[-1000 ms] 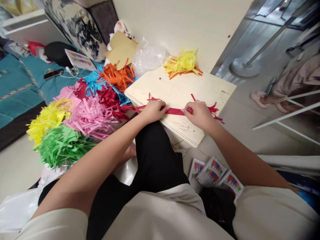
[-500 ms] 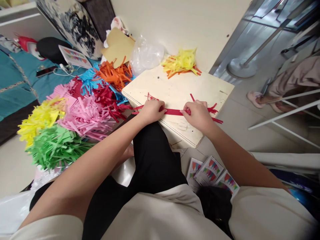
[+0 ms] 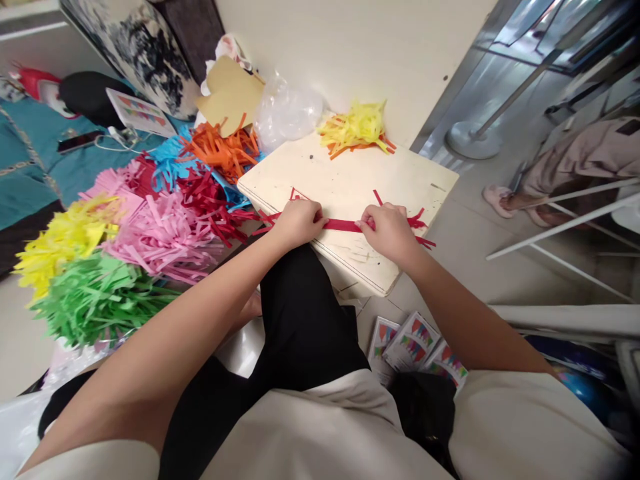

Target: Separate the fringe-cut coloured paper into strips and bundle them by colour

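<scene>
A red paper band (image 3: 343,225) with fringed ends stretches between my two hands, low over the near part of a cream board (image 3: 360,173). My left hand (image 3: 300,222) pinches its left part, and fringe strips stick out behind that hand. Closed on the right part is my right hand (image 3: 387,229), with red strips showing beyond it. Some thin red strips (image 3: 299,195) lie on the board behind my left hand. A yellow and orange fringe bundle (image 3: 355,130) rests at the board's far edge.
Piles of pink (image 3: 163,233), green (image 3: 100,293), yellow, red, orange (image 3: 225,150) and blue fringed paper lie at the left. A clear plastic bag (image 3: 287,113) is behind the board. Printed packets (image 3: 413,340) lie below it. A person's leg (image 3: 560,167) is at the right.
The whole view has shifted slightly, so most things appear a little further left. Both hands keep their hold on the red paper band, with little visible movement.
</scene>
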Demonstrator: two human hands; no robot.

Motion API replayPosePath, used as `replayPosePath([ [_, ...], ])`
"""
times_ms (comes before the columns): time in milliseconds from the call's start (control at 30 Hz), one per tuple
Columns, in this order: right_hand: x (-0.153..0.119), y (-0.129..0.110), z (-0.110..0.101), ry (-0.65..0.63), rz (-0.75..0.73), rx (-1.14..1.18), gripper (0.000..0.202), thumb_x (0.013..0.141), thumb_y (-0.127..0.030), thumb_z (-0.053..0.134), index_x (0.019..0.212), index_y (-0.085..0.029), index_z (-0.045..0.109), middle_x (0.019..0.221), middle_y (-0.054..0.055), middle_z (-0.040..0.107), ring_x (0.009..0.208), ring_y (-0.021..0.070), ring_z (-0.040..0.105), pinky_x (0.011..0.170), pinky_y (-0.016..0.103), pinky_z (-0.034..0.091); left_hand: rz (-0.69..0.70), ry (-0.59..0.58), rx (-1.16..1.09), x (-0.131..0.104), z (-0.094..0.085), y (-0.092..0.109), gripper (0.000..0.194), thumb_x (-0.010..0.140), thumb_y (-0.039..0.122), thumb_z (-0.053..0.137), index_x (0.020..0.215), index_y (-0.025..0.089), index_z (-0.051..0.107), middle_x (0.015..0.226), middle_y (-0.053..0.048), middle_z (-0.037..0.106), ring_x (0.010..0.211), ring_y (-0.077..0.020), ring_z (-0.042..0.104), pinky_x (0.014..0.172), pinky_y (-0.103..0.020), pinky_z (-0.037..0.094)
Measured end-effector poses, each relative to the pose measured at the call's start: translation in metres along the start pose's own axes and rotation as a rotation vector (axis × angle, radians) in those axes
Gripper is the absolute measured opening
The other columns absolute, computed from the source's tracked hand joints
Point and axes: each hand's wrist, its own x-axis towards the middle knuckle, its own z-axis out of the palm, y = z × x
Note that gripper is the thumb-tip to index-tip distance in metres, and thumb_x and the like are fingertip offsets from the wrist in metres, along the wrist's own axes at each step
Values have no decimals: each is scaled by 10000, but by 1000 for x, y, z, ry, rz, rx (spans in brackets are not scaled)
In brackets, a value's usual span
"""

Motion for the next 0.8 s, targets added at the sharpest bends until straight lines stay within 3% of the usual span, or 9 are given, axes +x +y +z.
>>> replayPosePath([
  [100, 0, -5, -3, -27, 38, -27, 156, 1113, -250, 672, 962, -260, 711, 926, 126, 784, 1090, 388, 720, 1129, 592, 488, -4, 3, 15, 2, 2, -1, 194, 1080, 314, 702, 979, 200, 822, 1011, -148, 869, 976, -331, 800, 975, -457, 620],
  [200, 1, -8, -3, -28, 58, -30, 154, 1104, -242, 689, 950, -255, 692, 936, 120, 784, 1110, 383, 719, 1134, 588, 474, -21, 11, 30, 3, 3, -1, 180, 1068, 313, 717, 962, 205, 815, 1015, -148, 863, 1005, -340, 807, 983, -462, 620],
  [433, 3, 0, 4, 3, 38, -23, 201, 1122, -317, 657, 931, -262, 690, 915, 121, 776, 1068, 387, 698, 1123, 617, 449, -20, 8, 47, 0, -1, 5, 160, 1057, 293, 702, 939, 218, 780, 1000, -150, 849, 1037, -372, 792, 1011, -519, 606],
  [600, 3, 2, 5, 4, 11, -39, 309, 1172, -445, 598, 959, -263, 729, 895, 142, 769, 1044, 399, 676, 1082, 620, 442, -8, 85, 79, -3, 1, 8, 108, 1048, 294, 734, 1085, 208, 788, 1134, -187, 846, 1196, -428, 749, 1106, -599, 549],
  [700, 3, -1, 5, 5, 25, -73, 283, 1166, -402, 596, 960, -255, 722, 905, 147, 775, 1058, 400, 677, 1065, 602, 429, 35, 182, 125, -11, 2, 18, 148, 1051, 245, 708, 1133, 187, 817, 1270, -246, 817, 1303, -488, 697, 1159, -678, 484],
  [800, 1, -4, 6, 11, 27, -120, 219, 1137, -312, 594, 967, -243, 714, 952, 155, 801, 1097, 406, 687, 1053, 582, 414, 120, 237, 185, -26, 6, 42, 295, 1104, 196, 582, 1218, 152, 851, 1348, -287, 803, 1385, -512, 674, 1176, -699, 466],
])
